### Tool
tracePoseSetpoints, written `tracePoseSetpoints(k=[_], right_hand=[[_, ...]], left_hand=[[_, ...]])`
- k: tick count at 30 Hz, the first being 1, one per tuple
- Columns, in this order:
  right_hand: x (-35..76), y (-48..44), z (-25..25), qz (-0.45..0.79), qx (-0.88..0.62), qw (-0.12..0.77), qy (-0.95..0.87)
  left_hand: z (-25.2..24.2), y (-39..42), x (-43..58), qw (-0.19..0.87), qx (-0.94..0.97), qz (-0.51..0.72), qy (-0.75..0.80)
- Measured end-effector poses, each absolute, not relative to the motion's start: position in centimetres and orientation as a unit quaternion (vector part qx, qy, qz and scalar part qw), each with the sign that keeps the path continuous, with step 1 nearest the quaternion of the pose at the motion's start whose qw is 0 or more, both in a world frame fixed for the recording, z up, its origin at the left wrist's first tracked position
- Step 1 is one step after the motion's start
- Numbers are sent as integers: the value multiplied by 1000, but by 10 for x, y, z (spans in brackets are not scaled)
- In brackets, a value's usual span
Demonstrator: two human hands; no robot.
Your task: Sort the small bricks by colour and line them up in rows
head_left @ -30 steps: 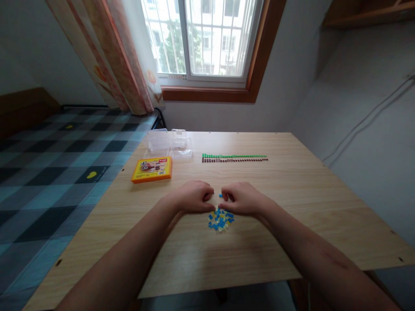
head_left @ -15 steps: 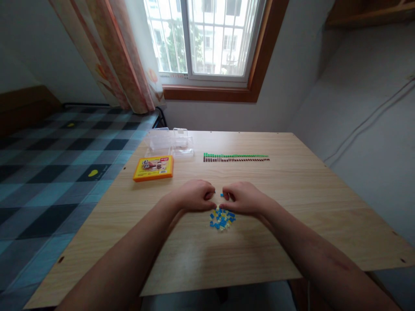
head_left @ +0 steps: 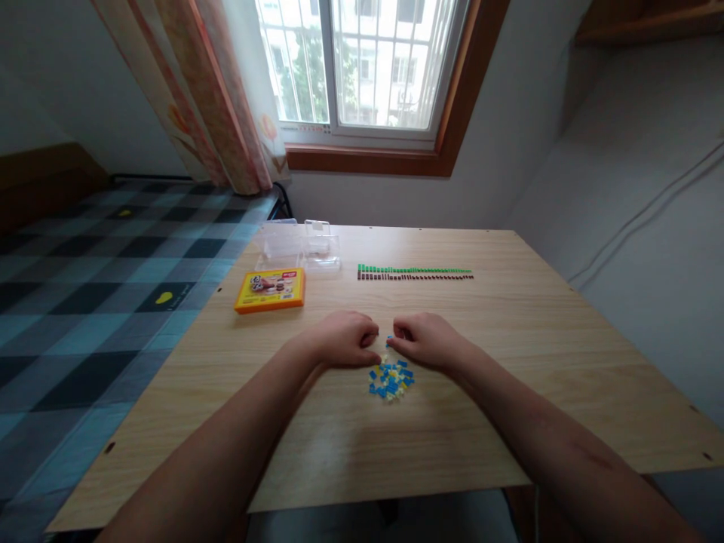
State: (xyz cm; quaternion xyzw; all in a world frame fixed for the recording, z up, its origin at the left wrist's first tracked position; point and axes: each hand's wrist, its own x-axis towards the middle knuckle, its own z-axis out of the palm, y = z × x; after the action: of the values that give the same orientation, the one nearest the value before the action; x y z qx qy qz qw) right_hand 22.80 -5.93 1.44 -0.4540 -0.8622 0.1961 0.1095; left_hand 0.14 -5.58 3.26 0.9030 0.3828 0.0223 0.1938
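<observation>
Both my hands rest on the wooden table [head_left: 509, 392], curled, just behind a small heap of blue and pale yellow pieces [head_left: 390, 379]. My left hand [head_left: 342, 339] has its fingers closed in a pinch; what it holds is too small to make out. My right hand [head_left: 425, 342] is also closed, its fingertips pinching a tiny blue piece [head_left: 389, 339] between the two hands. Farther back lie a green row of pieces [head_left: 415, 268] and a dark brown row [head_left: 415, 277], side by side.
An orange and yellow box [head_left: 271, 289] lies at the back left of the table, with a clear plastic case [head_left: 298, 248] behind it. A checked bed cover [head_left: 84, 302] is to the left, a window [head_left: 362, 68] and curtain [head_left: 209, 90] beyond.
My hands have stayed nearly in place, shifting slightly apart over the heap. The view has tilted a little.
</observation>
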Motion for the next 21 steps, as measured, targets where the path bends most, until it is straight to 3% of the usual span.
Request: tracePoseSetpoints(k=[10, 21], right_hand=[[247, -54, 18, 277, -373, 85, -881], [246, -55, 23, 270, -369, 60, -887]], left_hand=[[31, -56, -1, 199, 894, 15, 401], [34, -57, 3, 161, 911, -9, 381]])
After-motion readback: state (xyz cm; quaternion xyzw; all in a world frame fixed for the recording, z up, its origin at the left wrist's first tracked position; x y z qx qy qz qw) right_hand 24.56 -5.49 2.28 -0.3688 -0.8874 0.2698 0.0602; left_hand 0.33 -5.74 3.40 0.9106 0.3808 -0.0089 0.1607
